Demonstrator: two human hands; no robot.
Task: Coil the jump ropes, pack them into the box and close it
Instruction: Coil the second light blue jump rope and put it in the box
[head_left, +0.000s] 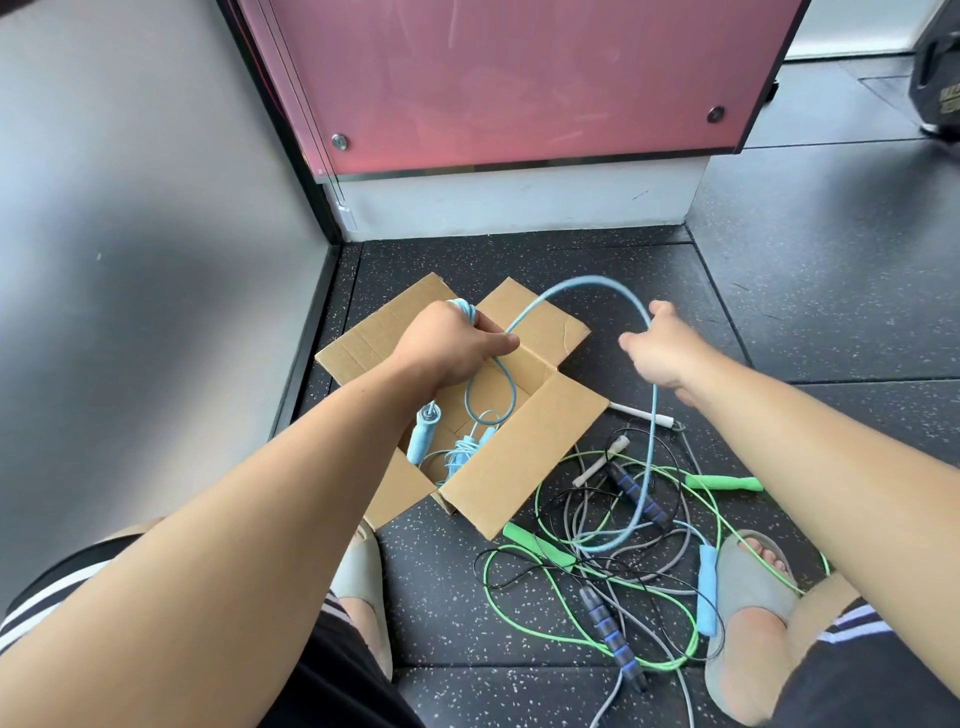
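Observation:
An open cardboard box (524, 457) sits on the floor with a coiled light-blue rope (457, 452) and its handle inside. My left hand (447, 345) hovers over the box and grips several loops of a second light-blue jump rope (587, 283). That rope arcs to my right hand (662, 348), which holds it, then drops to the floor; its blue handle (706, 587) lies by my right foot. A tangle of green rope (524, 613), black rope with a blue-striped handle (605, 623) and grey rope with white handles (644, 415) lies right of the box.
A grey wall stands on the left and a pink panel (519, 78) with a white base behind the box. My sandalled feet (748, 587) flank the tangle on the speckled black floor mats. A dark object (935, 73) sits far right.

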